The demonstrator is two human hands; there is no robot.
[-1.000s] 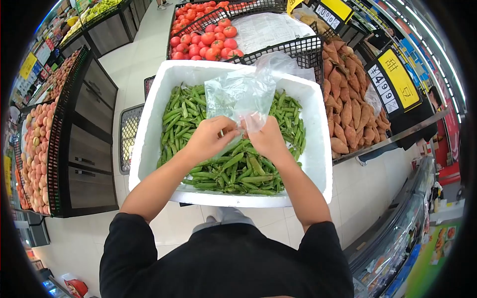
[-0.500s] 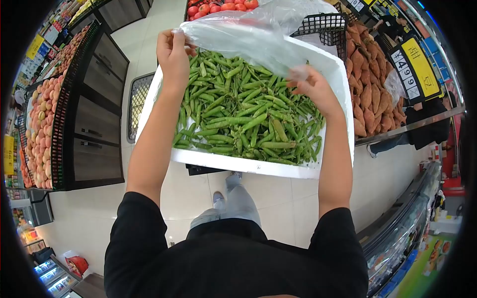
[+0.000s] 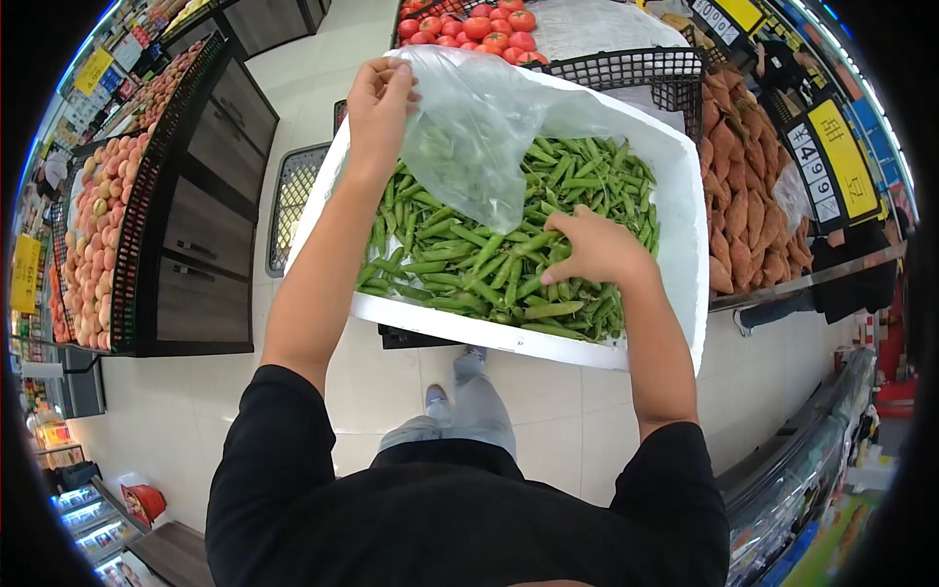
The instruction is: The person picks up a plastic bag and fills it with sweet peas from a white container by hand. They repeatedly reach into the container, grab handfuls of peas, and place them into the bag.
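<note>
The bag hangs open over the pea pods in the white box, so the pods behind the plastic are just a green blur. Since half a second ago the right hand has let go of the bag and dropped onto the pods — fingers curled down into them, though whether it's actually got any is hidden. The left hand is pinched shut on the bag's top edge, up by the tomatoes.

One bag, one white box heaped with uncountable pods; beside the box, two yellow price signs.
</note>
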